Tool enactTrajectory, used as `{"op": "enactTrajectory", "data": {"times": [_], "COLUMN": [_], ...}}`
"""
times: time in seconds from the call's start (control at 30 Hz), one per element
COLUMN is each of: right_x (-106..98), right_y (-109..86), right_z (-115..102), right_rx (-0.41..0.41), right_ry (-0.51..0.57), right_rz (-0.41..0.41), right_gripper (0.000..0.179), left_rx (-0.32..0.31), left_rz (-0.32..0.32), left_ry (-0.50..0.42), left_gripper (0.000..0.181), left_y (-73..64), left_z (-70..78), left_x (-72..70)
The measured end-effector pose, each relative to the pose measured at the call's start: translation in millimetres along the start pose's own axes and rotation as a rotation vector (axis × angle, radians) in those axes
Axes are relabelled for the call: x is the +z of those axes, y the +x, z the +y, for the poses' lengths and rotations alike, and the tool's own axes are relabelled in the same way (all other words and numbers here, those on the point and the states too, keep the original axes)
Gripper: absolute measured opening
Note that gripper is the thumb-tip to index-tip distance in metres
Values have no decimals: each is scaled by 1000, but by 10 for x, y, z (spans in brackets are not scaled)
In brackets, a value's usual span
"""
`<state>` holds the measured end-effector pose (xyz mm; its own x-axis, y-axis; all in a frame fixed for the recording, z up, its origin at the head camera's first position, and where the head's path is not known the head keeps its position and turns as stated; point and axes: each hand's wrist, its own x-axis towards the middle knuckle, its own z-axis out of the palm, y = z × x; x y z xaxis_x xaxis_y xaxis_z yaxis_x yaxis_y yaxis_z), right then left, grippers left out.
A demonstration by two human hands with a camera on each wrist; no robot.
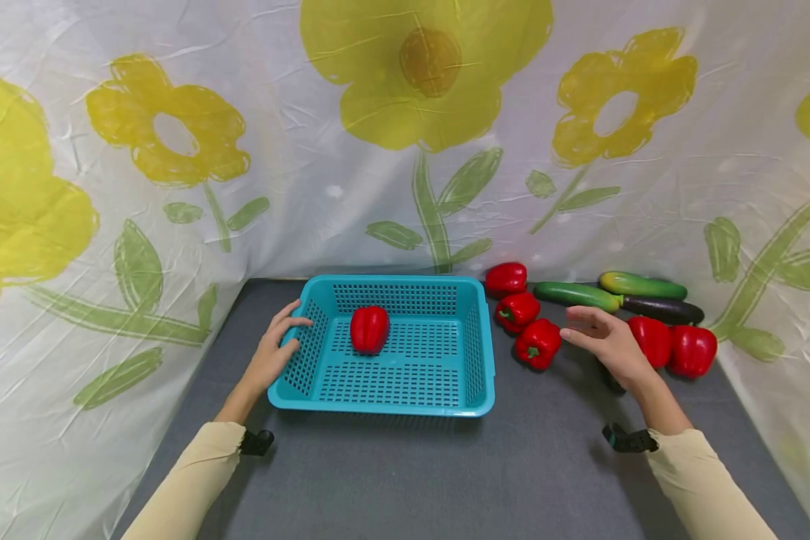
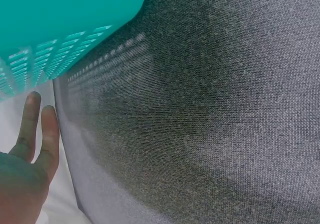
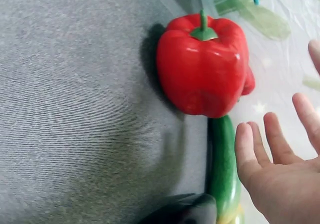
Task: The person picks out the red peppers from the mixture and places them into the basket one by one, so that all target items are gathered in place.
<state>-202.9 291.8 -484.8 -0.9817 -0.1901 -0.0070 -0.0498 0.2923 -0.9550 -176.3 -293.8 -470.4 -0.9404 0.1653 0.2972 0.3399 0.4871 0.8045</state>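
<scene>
A blue-green plastic basket [image 1: 378, 410] with slotted walls stands on the grey table, one red bell pepper [image 1: 369, 330] lying inside it. At its left rim is my left hand [image 1: 273, 352], fingers spread and reaching over the edge. In the left wrist view, two straight fingers [image 2: 49, 136] show beside the basket wall. My right hand [image 1: 610, 345] hovers with loosely spread fingers and nothing in them. Just left of it sits a red bell pepper [image 1: 538, 345] with a green stem, seen large in the right wrist view. Two more bell peppers [image 1: 517, 312] line the basket's right side.
Behind the right hand lie a green zucchini [image 1: 577, 295], a yellow-green one [image 1: 643, 285] and a dark eggplant [image 1: 663, 307]. Two red bell peppers [image 1: 692, 351] sit to the right. Another dark vegetable [image 3: 185, 209] is partly hidden under that hand. A flowered curtain [image 1: 337, 202] borders the table.
</scene>
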Motion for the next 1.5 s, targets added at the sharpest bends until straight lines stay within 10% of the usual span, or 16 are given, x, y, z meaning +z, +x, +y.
{"op": "enactTrajectory", "data": {"times": [1.1,1.5], "right_x": [316,417], "right_y": [122,74], "right_z": [356,140], "right_rx": [-86,-102], "right_ry": [-28,-7], "right_rz": [-31,-33], "right_gripper": [70,65], "left_rx": [3,-3], "left_rz": [-2,-2], "left_ry": [-29,-28], "left_gripper": [37,38], "left_y": [2,6], "left_z": [-29,-28], "left_x": [-12,-16]}}
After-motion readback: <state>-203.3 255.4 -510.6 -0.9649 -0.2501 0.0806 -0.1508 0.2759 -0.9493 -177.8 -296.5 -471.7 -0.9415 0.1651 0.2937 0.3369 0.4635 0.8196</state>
